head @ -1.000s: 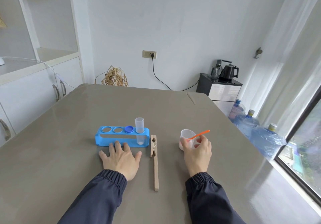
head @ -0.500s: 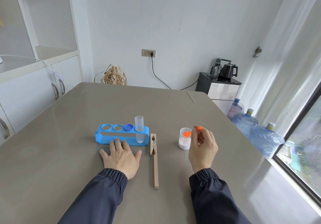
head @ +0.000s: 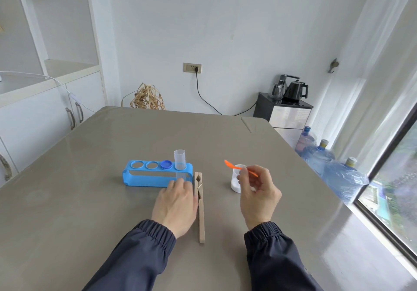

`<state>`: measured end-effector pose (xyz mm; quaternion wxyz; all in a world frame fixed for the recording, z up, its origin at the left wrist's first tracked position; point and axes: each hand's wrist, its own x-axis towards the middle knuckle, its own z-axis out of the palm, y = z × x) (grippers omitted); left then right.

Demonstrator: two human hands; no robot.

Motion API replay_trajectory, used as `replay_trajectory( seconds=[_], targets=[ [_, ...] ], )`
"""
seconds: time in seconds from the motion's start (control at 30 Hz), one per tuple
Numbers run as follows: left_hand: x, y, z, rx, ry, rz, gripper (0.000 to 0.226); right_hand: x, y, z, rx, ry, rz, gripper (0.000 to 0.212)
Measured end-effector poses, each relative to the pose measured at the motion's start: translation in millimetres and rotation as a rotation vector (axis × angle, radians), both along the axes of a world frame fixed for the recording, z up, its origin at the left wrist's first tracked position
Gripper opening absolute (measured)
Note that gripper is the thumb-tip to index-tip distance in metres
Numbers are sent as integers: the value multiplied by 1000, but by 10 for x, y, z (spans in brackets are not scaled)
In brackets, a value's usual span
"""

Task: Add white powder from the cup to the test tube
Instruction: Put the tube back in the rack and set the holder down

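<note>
A clear test tube (head: 179, 163) stands upright in the rightmost hole of a blue rack (head: 144, 178). To the right sits a small white cup (head: 235, 183) of white powder, partly hidden by my right hand (head: 257, 197). That hand pinches a small orange spoon (head: 234, 167) above the cup's left rim, with the spoon's bowl pointing left toward the tube. My left hand (head: 177, 205) lies palm down on the table, fingertips against the rack's right front corner, just below the tube.
A long wooden test tube clamp (head: 200, 207) lies between my hands. A blue cap (head: 166, 164) sits in the rack's third hole. Water bottles (head: 338, 173) stand beyond the table's right edge, and white cabinets (head: 45, 110) are on the left.
My right hand lifted the orange spoon out of the cup and turned its bowl to the left. My left hand slid right along the rack to its right end.
</note>
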<state>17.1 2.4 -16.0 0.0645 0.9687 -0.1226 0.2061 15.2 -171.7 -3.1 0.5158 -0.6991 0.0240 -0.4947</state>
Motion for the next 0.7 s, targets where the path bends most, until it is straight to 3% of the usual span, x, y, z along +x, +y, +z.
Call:
replay_trajectory(
  seconds=[0.1,0.33,0.43,0.57,0.7],
  targets=[
    [5,-38,-78,-9,23,-264,45,37,55,-129,-185,58,54,12],
    [-17,-45,-133,-44,199,-324,63,169,145,-354,-703,128,25,16],
    [-21,-58,-115,-32,233,-307,66,182,177,-386,-794,161,6,18],
    [-11,-46,-150,-28,233,-300,71,169,197,-400,-898,267,8,5],
    [-12,-46,-146,-21,242,-309,80,142,232,-362,-891,323,-22,23]
  ],
)
